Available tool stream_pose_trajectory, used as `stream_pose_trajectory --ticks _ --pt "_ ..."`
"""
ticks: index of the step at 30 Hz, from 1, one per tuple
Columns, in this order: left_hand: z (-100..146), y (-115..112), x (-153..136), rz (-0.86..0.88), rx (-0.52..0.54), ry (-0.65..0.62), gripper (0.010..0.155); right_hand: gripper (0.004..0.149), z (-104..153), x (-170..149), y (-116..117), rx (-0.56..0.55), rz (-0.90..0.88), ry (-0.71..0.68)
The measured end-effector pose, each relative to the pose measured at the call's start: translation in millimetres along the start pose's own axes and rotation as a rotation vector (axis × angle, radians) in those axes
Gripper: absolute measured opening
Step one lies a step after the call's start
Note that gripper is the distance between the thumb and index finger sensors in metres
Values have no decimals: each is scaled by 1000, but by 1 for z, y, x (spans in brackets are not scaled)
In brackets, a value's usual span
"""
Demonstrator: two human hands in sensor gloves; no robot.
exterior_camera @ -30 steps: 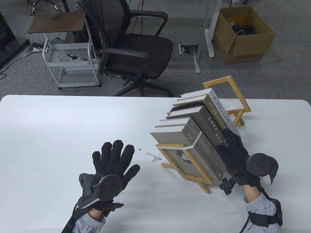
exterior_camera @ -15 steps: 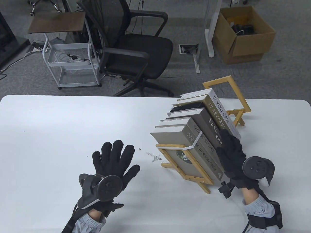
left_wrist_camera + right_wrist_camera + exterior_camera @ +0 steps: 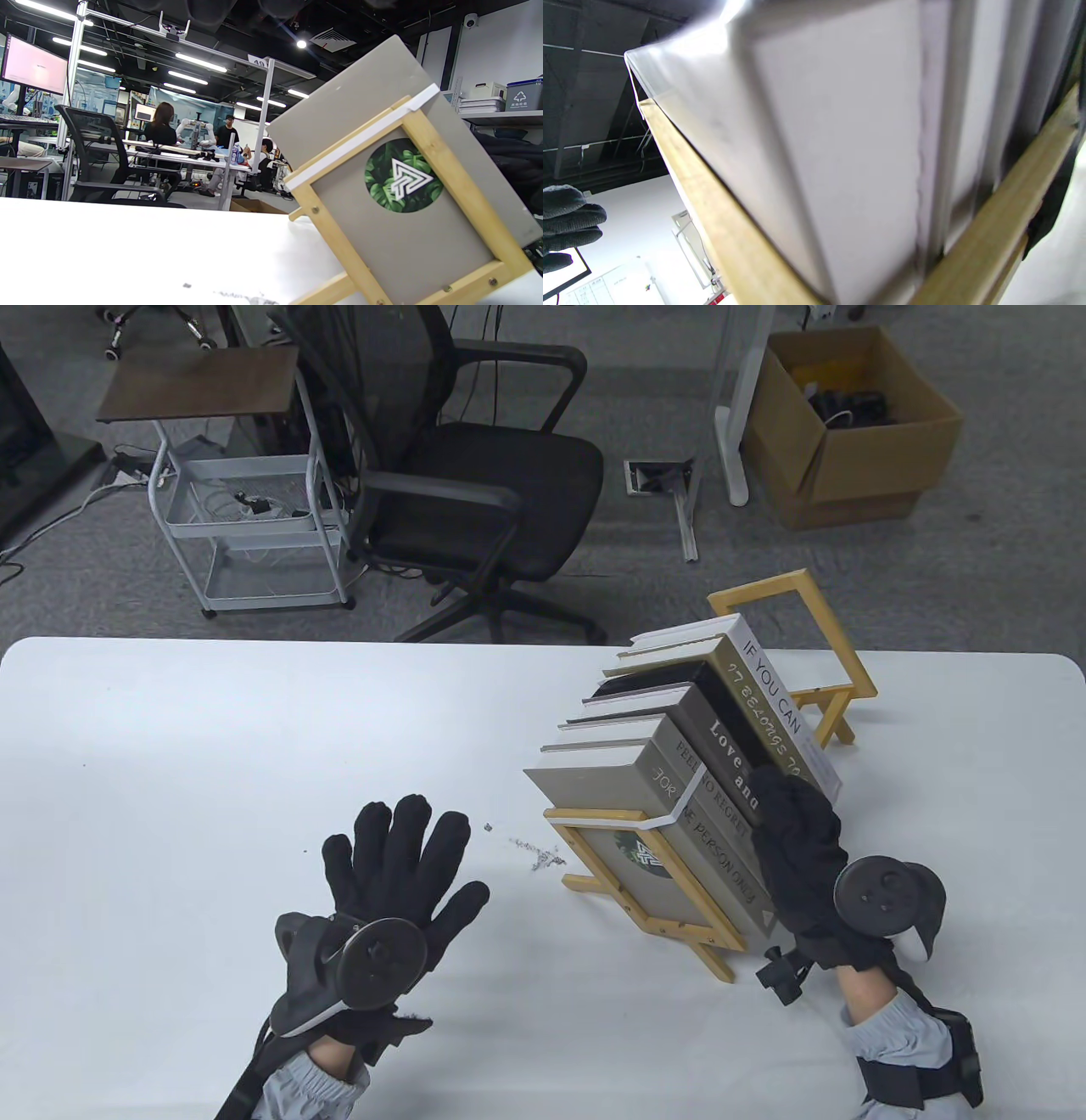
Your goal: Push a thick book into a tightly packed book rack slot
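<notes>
A wooden book rack point(image 3: 679, 929) stands tilted on the white table point(image 3: 212, 729), packed with several grey and white books. The thick grey book lettered "Love and" point(image 3: 717, 734) sits between its neighbours, its spine a little sunk behind the "IF YOU CAN" book point(image 3: 772, 687). My right hand point(image 3: 793, 831) presses its fingers against that spine's lower part and grips nothing. My left hand point(image 3: 399, 857) rests flat on the table left of the rack, fingers spread, empty. The left wrist view shows the rack's end frame point(image 3: 458, 186); the right wrist view shows blurred book spines point(image 3: 840, 127).
A second, empty wooden frame point(image 3: 836, 645) stands behind the rack. Dark crumbs point(image 3: 539, 857) lie on the table between my left hand and the rack. An office chair point(image 3: 475, 475), a white cart point(image 3: 254, 517) and a cardboard box point(image 3: 857, 424) stand on the floor beyond the table.
The "Love and" book has slid deeper into the rack, up and to the left, and my right hand has followed it. My left hand has not moved.
</notes>
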State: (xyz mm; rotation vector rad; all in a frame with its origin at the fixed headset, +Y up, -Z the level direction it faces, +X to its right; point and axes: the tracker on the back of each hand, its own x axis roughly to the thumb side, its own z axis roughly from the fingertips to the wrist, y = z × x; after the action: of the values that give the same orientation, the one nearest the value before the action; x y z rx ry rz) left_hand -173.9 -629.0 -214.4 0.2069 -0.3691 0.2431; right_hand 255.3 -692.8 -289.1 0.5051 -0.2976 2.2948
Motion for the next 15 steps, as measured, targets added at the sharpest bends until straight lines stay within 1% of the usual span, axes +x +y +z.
stream_pose_trajectory --ticks 8,12,15 --pt "0 0 0 -2 -3 1 69 55 1 0 -1 -15 -5 -1" --pt "0 0 0 -1 -1 2 69 50 4 -1 -4 -51 10 7" --pt "0 0 0 0 -1 2 69 48 5 -2 -5 -57 21 16"
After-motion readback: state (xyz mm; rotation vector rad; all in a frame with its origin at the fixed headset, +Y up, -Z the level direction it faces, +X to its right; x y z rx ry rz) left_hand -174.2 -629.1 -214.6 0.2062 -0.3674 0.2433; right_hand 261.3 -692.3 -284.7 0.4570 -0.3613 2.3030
